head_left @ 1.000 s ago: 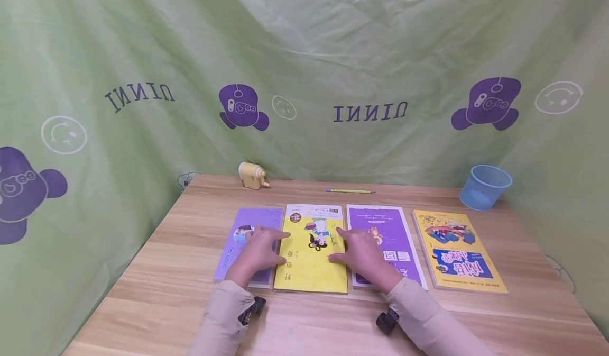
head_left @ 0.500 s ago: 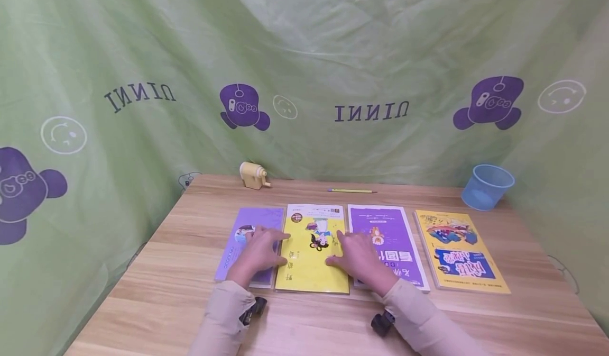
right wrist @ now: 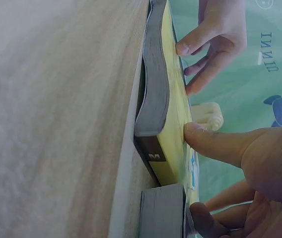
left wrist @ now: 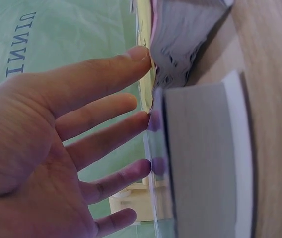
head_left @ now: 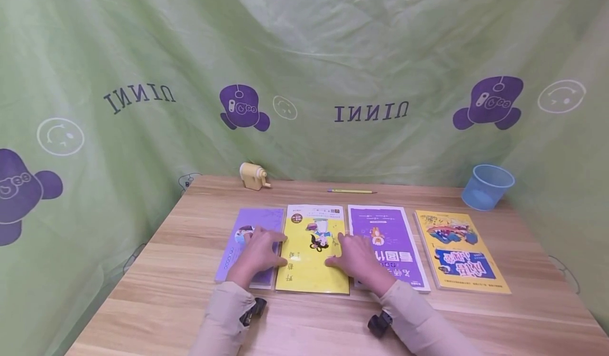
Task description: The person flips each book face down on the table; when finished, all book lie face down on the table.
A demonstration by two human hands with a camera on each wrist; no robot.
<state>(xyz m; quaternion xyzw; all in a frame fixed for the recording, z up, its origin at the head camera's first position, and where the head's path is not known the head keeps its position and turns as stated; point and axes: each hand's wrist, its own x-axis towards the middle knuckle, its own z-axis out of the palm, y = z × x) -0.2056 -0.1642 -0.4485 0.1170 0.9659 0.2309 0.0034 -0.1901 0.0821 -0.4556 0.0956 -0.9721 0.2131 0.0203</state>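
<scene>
A yellow picture book (head_left: 314, 271) lies flat among other books in the head view. My left hand (head_left: 259, 253) reaches over the purple book (head_left: 259, 216) on its left, thumb at the yellow cover's left edge. In the left wrist view the fingers (left wrist: 111, 134) are spread, several tips touching the glossy purple cover. From the other side, my right hand (head_left: 361, 258) lies across the purple-and-white book (head_left: 402, 239), its thumb on the yellow cover. The right wrist view shows that thumb (right wrist: 215, 144) resting flat there, the other fingers over the neighbouring book. Neither hand grips a book.
An orange-yellow book (head_left: 461, 250) lies at the right of the row. Behind the books are a cream pencil sharpener (head_left: 252, 176) with a crank, a pencil (head_left: 352, 191) and a blue bin (head_left: 486, 188). A green printed curtain (head_left: 304, 54) hangs behind the wooden table (head_left: 157, 271).
My right hand has shifted slightly left over the yellow book, uncovering more of the purple-and-white cover. The left hand stays nearly in place, and the books lie as before.
</scene>
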